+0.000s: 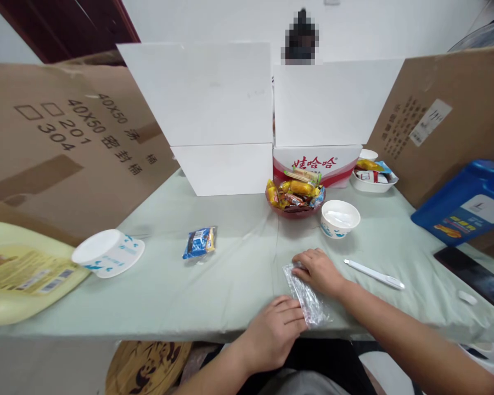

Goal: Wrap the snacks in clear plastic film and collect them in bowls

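A clear plastic bag (307, 299) lies flat at the table's near edge. My left hand (274, 332) rests on its near end, fingers stretched and laid flat. My right hand (319, 270) presses on its far end with fingers curled down over the plastic. A white pen (374, 274) lies just right of my right hand. A blue snack packet (200, 242) lies to the left, apart from both hands. A white paper bowl (340, 218) stands upright just beyond my right hand.
A red bowl of wrapped sweets (295, 196) stands mid-table before a red and white carton (318, 163). An upturned paper bowl (108, 253) is at left by a yellow bottle (20, 274). A blue jug (465, 203) and a dark phone (475, 277) lie right. Cardboard and white boards wall the table.
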The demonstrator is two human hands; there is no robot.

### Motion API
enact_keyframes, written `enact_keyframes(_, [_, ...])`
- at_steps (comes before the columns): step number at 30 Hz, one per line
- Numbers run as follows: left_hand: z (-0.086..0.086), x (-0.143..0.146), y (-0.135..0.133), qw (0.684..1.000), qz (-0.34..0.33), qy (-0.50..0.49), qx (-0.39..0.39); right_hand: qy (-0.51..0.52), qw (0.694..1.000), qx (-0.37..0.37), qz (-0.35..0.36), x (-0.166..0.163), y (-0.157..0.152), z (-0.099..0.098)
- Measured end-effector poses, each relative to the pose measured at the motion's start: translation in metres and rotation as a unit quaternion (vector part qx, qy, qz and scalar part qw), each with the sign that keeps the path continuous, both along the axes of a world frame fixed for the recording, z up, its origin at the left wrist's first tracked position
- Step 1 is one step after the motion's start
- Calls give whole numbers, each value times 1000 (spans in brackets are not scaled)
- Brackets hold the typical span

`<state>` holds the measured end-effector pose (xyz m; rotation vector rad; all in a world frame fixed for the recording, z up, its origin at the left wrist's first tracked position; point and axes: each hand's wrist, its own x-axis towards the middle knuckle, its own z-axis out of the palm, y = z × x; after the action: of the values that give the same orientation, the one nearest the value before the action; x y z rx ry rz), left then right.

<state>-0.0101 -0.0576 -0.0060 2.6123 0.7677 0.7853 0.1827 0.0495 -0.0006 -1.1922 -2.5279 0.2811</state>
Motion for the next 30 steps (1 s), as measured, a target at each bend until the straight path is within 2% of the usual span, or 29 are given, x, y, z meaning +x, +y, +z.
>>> enact_keyframes(2, [5,-2,-1,999,10,-38,-2,6,1000,12,2,1,-1,-4])
enact_keyframes(5, [13,-5,2,991,79,-106,-14,21,999,27,17,2,-1,-6])
enact_keyframes(8, [15,-7,13,989,131,-68,-6,44,997,50,35,3,-1,-5])
enact_keyframes(12, [9,-8,27,991,129,15,25,63,991,93,67,3,-2,-2])
enact_keyframes(18, [6,-11,28,986,146,-36,67,3,994,97,59,-3,-3,-4])
enact_keyframes(21, [5,-11,31,990,120,-27,73,-23,994,96,51,-4,-1,-5])
enact_keyframes(23, [3,-10,35,994,93,0,60,-42,994,101,29,0,3,-2])
enact_keyframes(27, [0,-10,39,996,88,12,32,-49,983,131,-116,17,4,13])
enact_keyframes(28, [0,-10,39,996,88,15,29,-34,981,141,-130,21,-2,17])
enact_keyframes(30, [2,-10,37,996,90,20,21,-10,985,153,-74,23,-25,19])
